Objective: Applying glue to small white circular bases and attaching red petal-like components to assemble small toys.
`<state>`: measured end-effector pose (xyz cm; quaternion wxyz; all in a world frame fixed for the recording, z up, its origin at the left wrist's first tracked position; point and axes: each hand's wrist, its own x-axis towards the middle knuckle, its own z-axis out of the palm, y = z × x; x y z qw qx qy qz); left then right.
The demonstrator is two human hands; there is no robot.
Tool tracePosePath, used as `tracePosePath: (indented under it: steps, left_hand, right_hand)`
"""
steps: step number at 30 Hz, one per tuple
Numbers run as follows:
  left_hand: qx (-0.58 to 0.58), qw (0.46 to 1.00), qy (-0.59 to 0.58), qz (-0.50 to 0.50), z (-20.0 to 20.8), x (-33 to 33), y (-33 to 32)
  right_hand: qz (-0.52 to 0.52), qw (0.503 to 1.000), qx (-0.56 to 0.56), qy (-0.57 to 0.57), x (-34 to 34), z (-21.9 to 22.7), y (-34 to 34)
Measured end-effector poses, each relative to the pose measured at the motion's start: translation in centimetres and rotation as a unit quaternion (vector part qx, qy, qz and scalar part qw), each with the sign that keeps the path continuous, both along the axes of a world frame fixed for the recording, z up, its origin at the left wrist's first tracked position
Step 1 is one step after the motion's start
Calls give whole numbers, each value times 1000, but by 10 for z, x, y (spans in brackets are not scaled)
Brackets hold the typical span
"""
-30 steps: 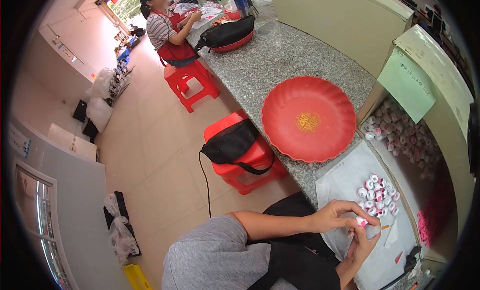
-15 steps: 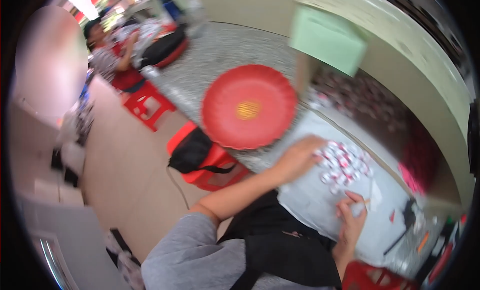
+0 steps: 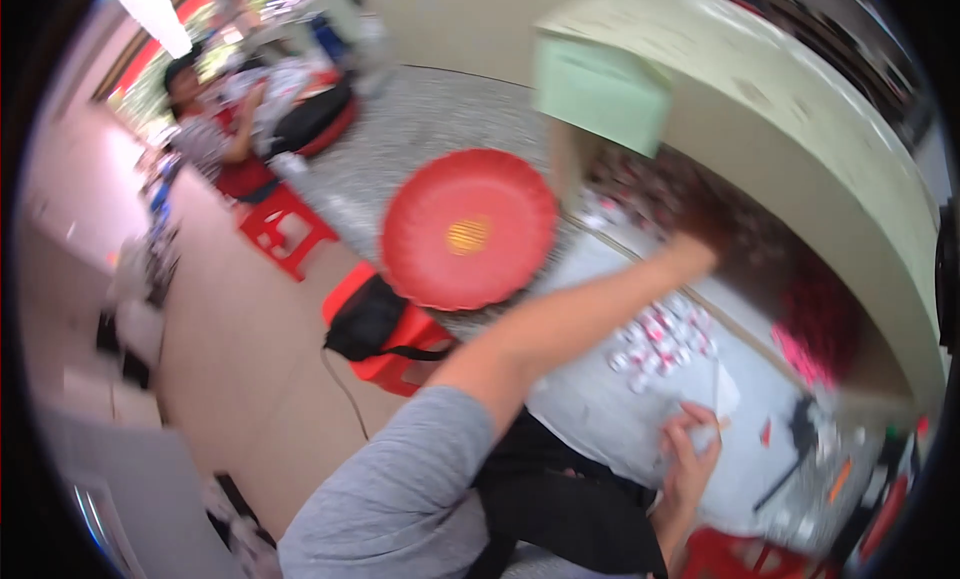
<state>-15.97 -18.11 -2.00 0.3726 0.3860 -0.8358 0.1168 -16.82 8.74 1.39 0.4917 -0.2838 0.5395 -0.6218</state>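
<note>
My left hand (image 3: 708, 229) reaches into the low compartment of the pale cabinet, among a heap of small dark, round pieces (image 3: 635, 184). Shadow and blur hide its fingers. Below that arm, a cluster of small white-and-red round pieces (image 3: 660, 341) lies on a pale sheet (image 3: 590, 404). My right hand (image 3: 690, 449) is over the near part of the sheet, palm up, with its fingers curled. A thin pale stick with an orange end (image 3: 717, 387) appears pinched at its fingertips; blur hides its exact kind.
A red scalloped tray (image 3: 430, 199) lies to the left on the speckled counter (image 3: 450, 104). Pink stringy material (image 3: 805, 344) fills the compartment's right end. Red stools (image 3: 350, 299) stand left, one with a black bag (image 3: 368, 317). Another person (image 3: 205, 129) sits far left.
My left hand has left the white-and-red pieces and gone forward and right into the compartment. My right hand stays beside the pieces, fingers still curled. The view has shifted slightly.
</note>
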Motion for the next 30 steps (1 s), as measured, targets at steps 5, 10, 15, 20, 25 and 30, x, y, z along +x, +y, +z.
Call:
tracePosePath:
  steps: [5, 10, 15, 20, 25, 30]
  left_hand:
    - [257, 964, 47, -42, -3, -35, 7]
    - [-23, 991, -73, -113, -18, -14, 2]
    - [198, 942, 186, -198, 31, 22, 34]
    - [509, 688, 356, -375, 58, 91, 75]
    - [676, 418, 515, -321, 34, 131, 120]
    - [674, 400, 519, -341, 18, 154, 146]
  right_hand:
    - [20, 999, -31, 18, -8, -12, 9]
    - [27, 999, 14, -27, 0, -4, 3]
    - [36, 998, -43, -30, 4, 1, 1]
    - [4, 996, -80, -42, 19, 16, -9]
    - [54, 996, -66, -31, 17, 3, -10]
    - [57, 996, -75, -7, 26, 10, -15]
